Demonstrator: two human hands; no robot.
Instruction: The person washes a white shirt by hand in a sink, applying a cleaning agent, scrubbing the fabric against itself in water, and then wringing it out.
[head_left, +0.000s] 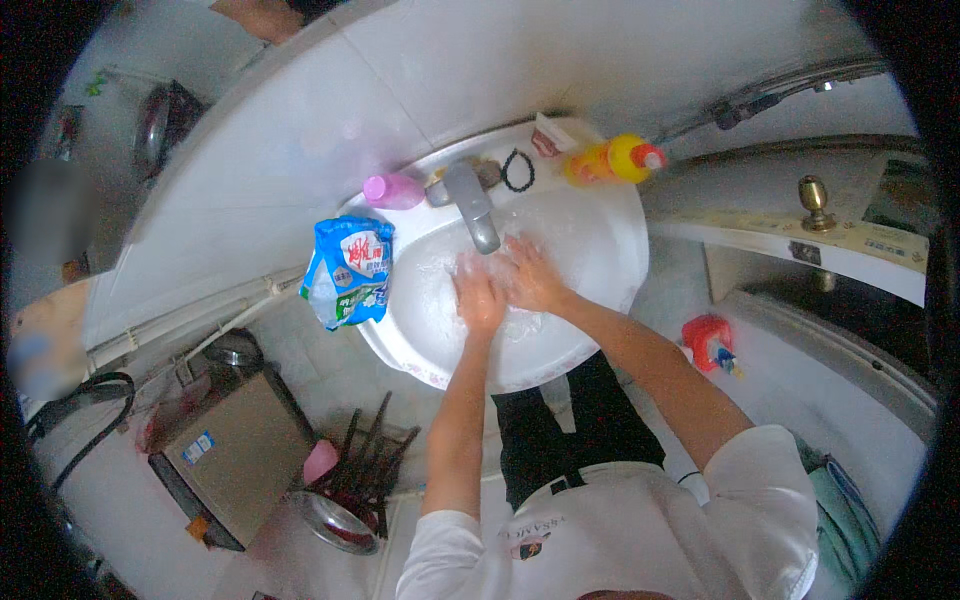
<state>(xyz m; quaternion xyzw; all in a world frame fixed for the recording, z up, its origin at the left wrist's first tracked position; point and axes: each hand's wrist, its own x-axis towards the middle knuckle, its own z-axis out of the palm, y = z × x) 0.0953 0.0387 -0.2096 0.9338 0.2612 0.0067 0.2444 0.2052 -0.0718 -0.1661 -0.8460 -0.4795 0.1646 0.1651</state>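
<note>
Both of my hands are in a white washbasin (422, 342) under a grey faucet (478, 215). My left hand (482, 296) sits just below the spout, its fingers stretched forward and partly blurred by the water. Close beside it, my right hand (535, 278) has its fingers spread, reaching a little right of the spout. Neither hand shows anything held. Splashing water or foam surrounds them in the bowl.
On the basin's rim stand a pink bottle (393, 191), a black bead bracelet (518, 171) and a yellow bottle with a red cap (614, 160). A blue bag (350, 270) rests at the left edge. A brown cabinet (240, 455) stands lower left, a white shelf (800, 245) right.
</note>
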